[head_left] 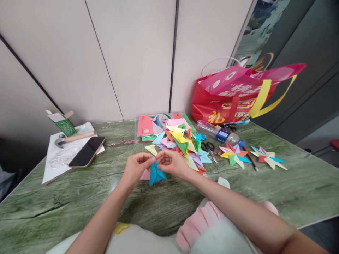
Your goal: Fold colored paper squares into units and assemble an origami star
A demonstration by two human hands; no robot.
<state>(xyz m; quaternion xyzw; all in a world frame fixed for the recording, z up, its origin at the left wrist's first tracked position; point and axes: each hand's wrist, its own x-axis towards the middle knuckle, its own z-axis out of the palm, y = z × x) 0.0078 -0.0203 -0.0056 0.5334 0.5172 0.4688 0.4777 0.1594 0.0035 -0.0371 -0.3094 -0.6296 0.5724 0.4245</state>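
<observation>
A folded blue paper piece (156, 174) hangs between my two hands, a little above the green table. My left hand (139, 167) pinches its top edge from the left, thumb against fingers. From the right, my right hand (171, 162) grips the same paper with curled fingers, which hide part of its top. Just behind the hands lies a pile of folded coloured paper pieces (182, 139). A pink paper (145, 175) shows beside the blue one, partly covered by my left hand.
Scissors (210, 151), a plastic bottle (217, 133) and two paper stars (235, 155) lie right of the pile. A red bag (233, 95) stands behind them. Leftward are a phone (87, 151), a hammer (75, 138) and a small green box (65, 126). A plush toy (206, 225) lies in front.
</observation>
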